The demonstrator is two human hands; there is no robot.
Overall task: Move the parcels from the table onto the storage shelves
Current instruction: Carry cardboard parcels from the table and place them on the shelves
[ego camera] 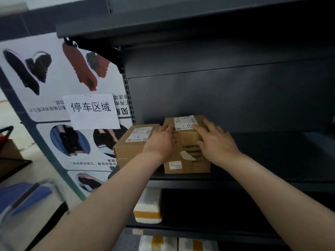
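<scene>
A brown cardboard parcel (186, 153) with a white label on top stands on the dark metal shelf (262, 160). My left hand (161, 142) lies flat against its left front corner, fingers straight. My right hand (215, 140) rests on its top right edge, fingers spread and relaxed. A second cardboard parcel (130, 144), also labelled on top, sits right beside it on the left, at the shelf's end.
The shelf stretches away to the right. On the shelf below lies a white foam box with orange tape (148, 207); two more (159, 243) sit lower still. A poster panel with a paper sign (92, 111) stands at left, a blue cart (23, 198) lower left.
</scene>
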